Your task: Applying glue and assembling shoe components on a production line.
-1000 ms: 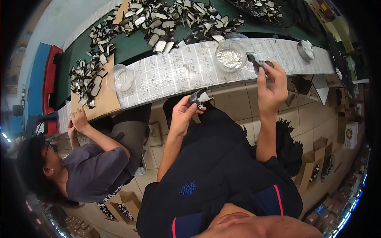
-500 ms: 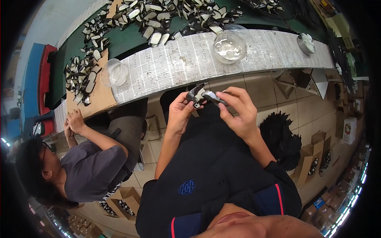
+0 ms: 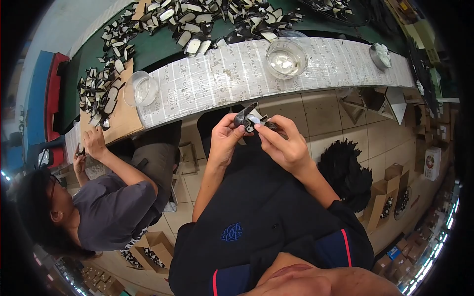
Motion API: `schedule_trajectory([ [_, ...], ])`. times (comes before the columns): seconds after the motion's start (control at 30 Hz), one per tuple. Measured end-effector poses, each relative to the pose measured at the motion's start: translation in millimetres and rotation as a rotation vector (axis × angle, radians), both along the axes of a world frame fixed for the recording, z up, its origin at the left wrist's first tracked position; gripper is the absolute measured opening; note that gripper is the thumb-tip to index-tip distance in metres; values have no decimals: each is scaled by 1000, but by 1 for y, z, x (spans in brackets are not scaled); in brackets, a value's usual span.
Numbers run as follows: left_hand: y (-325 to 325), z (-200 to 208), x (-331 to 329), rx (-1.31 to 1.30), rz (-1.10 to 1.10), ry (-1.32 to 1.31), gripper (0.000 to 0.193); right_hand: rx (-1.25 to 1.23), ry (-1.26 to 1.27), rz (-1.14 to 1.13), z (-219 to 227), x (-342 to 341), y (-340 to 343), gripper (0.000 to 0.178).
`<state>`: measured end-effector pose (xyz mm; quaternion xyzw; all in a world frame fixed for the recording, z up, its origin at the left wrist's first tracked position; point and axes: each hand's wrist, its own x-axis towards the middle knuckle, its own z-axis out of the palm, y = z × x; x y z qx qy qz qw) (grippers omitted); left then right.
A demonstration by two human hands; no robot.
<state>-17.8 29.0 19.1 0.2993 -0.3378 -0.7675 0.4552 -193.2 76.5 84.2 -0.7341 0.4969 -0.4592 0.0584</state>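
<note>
Glossy black material covers the small curved piece with a cream inner face (image 3: 240,119), which is held up above the lap of the dark-clothed person, on the near side of the worktable's front edge. The bare left hand (image 3: 226,139) grasps it from the left, thumb in front and fingers curled behind. The bare right hand (image 3: 286,146) meets it from the other side, its thumb and fingers pinched around a small dark object (image 3: 270,124), mostly hidden by the fingers. A pale patch shows at the piece between the two hands; whether it belongs to the piece or the dark object, I cannot tell.

Beyond them, shiny whitish printed sheeting (image 3: 207,81) covers the table's front strip. On it stand a round clear bowl with pale contents (image 3: 287,75), a second clear plastic bowl (image 3: 140,90) to the left, and a round metal container with white material (image 3: 379,58) near the right end. Behind, similar black-and-cream pieces (image 3: 190,30) lie heaped on the green tabletop (image 3: 148,53), some on a tan cardboard sheet (image 3: 129,111). At the left, a co-worker in a grey top (image 3: 116,207) holds a small dark thing in one hand (image 3: 79,162). On the beige tiled floor (image 3: 323,116) lies a jagged-edged black bundle (image 3: 345,172).
</note>
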Motion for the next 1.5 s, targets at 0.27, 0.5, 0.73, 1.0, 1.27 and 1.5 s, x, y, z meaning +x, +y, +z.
schedule_trajectory([
  [0.27, 0, -1, 1, -3, -7, -2, 29, 33, -24, 16, -5, 3, 1, 38],
  [0.5, -4, -11, 3, -2, -26, 11, 30, 111, -193, 35, 1, -2, 2, 36],
  [0.73, -5, -6, 2, 5, -37, -15, 29, 106, -273, -22, 10, -18, -3, 31],
  [1.0, -4, -6, -1, 20, -46, -67, 26, 140, -111, 1, 3, -18, -11, 32],
  [1.27, -4, -3, -3, 7, -50, -84, 25, 124, -80, 28, -5, -13, -15, 35],
  [1.5, -4, -2, -3, 0, -41, -93, 25, 100, 2, -96, 0, -16, -18, 32],
])
